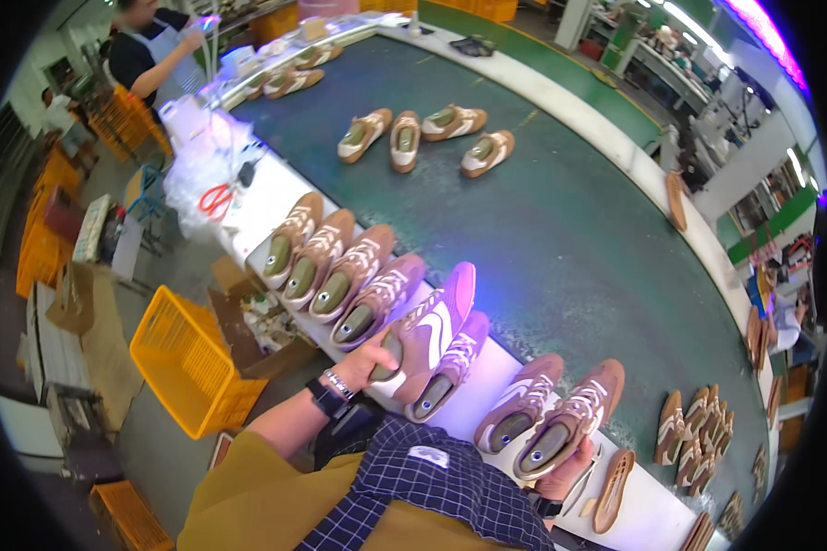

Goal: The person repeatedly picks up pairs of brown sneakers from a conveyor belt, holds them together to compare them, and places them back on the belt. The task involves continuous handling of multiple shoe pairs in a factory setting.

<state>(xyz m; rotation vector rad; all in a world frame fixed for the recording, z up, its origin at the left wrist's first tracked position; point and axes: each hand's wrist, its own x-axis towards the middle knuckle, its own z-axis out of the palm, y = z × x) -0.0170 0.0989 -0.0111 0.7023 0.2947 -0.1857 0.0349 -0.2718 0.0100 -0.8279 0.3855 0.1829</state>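
My left hand (369, 363) is closed round the heel of a brown sneaker (424, 342) with white laces and a white side stripe, lifted and tilted toe-up. Below and right of it, another sneaker (450, 372) rests on the white ledge (473, 413). At the right, my right hand (568, 473) grips a brown sneaker (574, 413) low at its heel and outer side; its fingers are partly hidden behind the shoe. Beside that one stands a similar sneaker (521, 404). Several more sneakers (352, 271) line the ledge to the left, olive shoe lasts showing in their openings.
Past the ledge runs a dark green conveyor belt (524, 248) carrying groups of sneakers (404, 142). A tan sole (614, 491) lies right of my right hand. Red-handled scissors (215, 200) lie at the left, above a yellow crate (188, 367). A person (156, 55) stands far left.
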